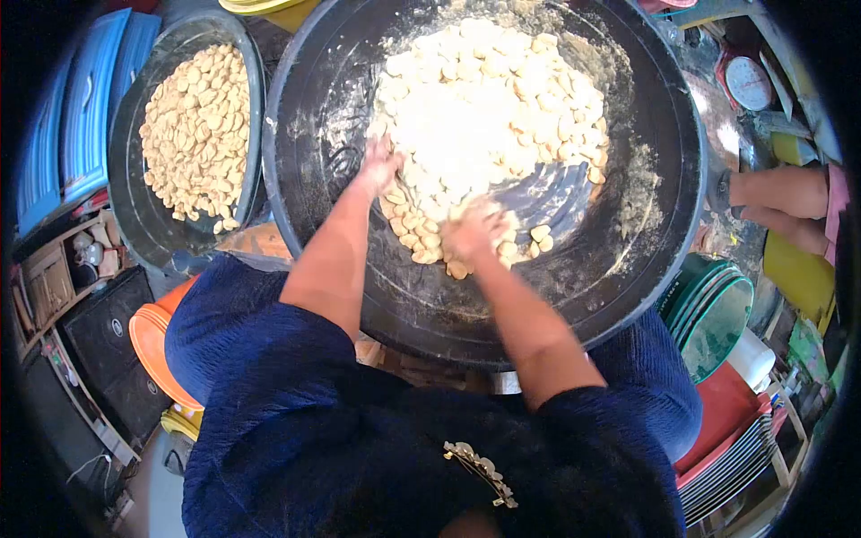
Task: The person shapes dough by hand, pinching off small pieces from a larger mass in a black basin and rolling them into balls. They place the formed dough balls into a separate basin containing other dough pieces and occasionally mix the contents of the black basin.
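A wide black basin (pixel 309 193) in front of me holds a heap of small, pale, rounded pieces (pixel 556 108), dusted with a whitish powder. Bright light washes out the heap's middle. At its left edge my left hand (pixel 382 166) touches the pieces, fingers apart. My right hand (pixel 475 229) is down among the pieces at the near side of the heap, its fingers smeared by motion and partly buried. To its right, a swept patch of basin floor (pixel 556 202) shows dark with powdery streaks.
A second dark basin (pixel 126 215) with similar pieces (pixel 197 125) stands left. Green stacked tubs (pixel 717 327) and a red bin (pixel 722 412) are at right, an orange tub (pixel 152 345) at left. Another person's legs (pixel 780 193) and a round dial scale (pixel 748 83) appear far right.
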### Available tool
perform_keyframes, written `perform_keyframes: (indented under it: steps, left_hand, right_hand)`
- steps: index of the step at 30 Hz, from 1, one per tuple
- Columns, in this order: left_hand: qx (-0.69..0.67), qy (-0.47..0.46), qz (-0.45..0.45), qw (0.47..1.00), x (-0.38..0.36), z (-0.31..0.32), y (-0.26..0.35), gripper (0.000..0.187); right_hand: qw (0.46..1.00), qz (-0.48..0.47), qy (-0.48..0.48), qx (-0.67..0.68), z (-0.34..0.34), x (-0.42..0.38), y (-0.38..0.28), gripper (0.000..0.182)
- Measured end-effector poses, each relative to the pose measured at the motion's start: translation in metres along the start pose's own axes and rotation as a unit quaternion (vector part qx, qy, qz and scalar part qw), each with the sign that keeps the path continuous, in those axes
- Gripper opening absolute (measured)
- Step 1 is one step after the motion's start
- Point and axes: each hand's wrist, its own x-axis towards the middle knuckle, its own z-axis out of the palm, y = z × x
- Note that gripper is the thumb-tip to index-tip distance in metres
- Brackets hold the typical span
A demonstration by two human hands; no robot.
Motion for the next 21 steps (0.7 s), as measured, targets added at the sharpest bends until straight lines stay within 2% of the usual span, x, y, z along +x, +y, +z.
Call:
perform_keyframes:
  steps: [1,3,4,5,6,7,8,9,10,11,12,13,14,15,16,17,18,19,20,21]
  left_hand:
    - [0.042,-0.006,-0.002,0.999,-0.014,0.003,-0.001,0.07]
    - [-0.06,0.024,-0.055,0.996,-0.037,0.031,-0.003,0.075]
    - [0.093,-0.005,-0.061,0.994,-0.041,0.061,-0.026,0.079]
    - [0.244,-0.036,-0.067,0.967,-0.048,0.088,-0.043,0.083]
    - [0.248,-0.098,-0.133,0.955,-0.078,0.079,0.007,0.087]
    - [0.247,-0.16,-0.198,0.935,-0.113,0.065,0.064,0.092]
    - [0.297,-0.155,-0.11,0.936,-0.133,0.075,0.072,0.077]
    - [0.342,-0.148,-0.02,0.928,-0.143,0.08,0.078,0.066]
    - [0.339,-0.146,-0.022,0.929,-0.142,0.063,0.097,0.066]
    - [0.235,-0.253,-0.055,0.937,-0.138,0.032,0.124,0.058]
    - [0.126,-0.353,-0.084,0.923,-0.129,0.013,0.138,0.053]
    - [0.142,-0.233,-0.057,0.96,-0.111,0.017,0.121,0.036]
    - [0.147,-0.106,-0.042,0.982,-0.092,0.016,0.102,0.032]
    - [0.09,-0.003,-0.03,0.996,-0.074,0.007,0.089,0.034]
    - [0.031,0.101,-0.019,0.994,-0.057,-0.002,0.074,0.036]
    - [-0.182,0.164,0.025,0.969,-0.03,0.009,0.037,0.03]
    - [-0.333,0.202,-0.03,0.921,-0.025,0.006,0.042,0.026]
    - [-0.473,0.233,-0.085,0.845,-0.022,0.004,0.048,0.023]
    - [-0.471,0.231,-0.084,0.847,-0.014,0.011,0.036,0.023]
    - [-0.586,0.172,-0.141,0.78,-0.004,0.027,0.014,0.024]
  right_hand:
    - [0.997,-0.075,-0.014,0.029,0.019,-0.012,-0.014,0.084]
    - [0.96,-0.267,-0.069,0.053,0.012,-0.041,-0.014,0.07]
    - [0.921,-0.339,-0.166,0.091,-0.001,-0.032,-0.006,0.063]
    - [0.867,-0.406,-0.261,0.128,-0.018,-0.02,0.011,0.055]
    - [0.87,-0.297,-0.332,0.211,-0.041,-0.016,0.026,0.048]
    - [0.877,-0.173,-0.326,0.307,-0.064,-0.009,0.04,0.038]
    - [0.904,-0.156,-0.17,0.359,-0.066,0.011,0.065,0.036]
    - [0.903,-0.141,-0.031,0.404,-0.07,0.024,0.082,0.03]
    - [0.889,-0.116,0.042,0.442,-0.07,0.047,0.1,0.032]
    - [0.867,-0.089,0.115,0.477,-0.065,0.07,0.11,0.035]
    - [0.867,-0.09,0.115,0.476,-0.061,0.085,0.108,0.035]
    - [0.871,-0.054,0.255,0.416,-0.06,0.097,0.102,0.044]
    - [0.853,-0.017,0.391,0.347,-0.059,0.107,0.095,0.052]
    - [0.852,-0.02,0.392,0.346,-0.054,0.111,0.082,0.052]
    - [0.837,0.024,0.389,0.385,-0.046,0.113,0.061,0.061]
    - [0.817,0.07,0.384,0.423,-0.035,0.113,0.037,0.071]
    - [0.826,0.111,0.452,0.317,-0.003,0.127,0.016,0.073]
    - [0.82,0.15,0.512,0.206,0.025,0.14,-0.005,0.076]
    - [0.815,0.13,0.46,0.327,0.026,0.124,-0.024,0.077]
    - [0.797,0.106,0.4,0.441,0.025,0.106,-0.032,0.078]
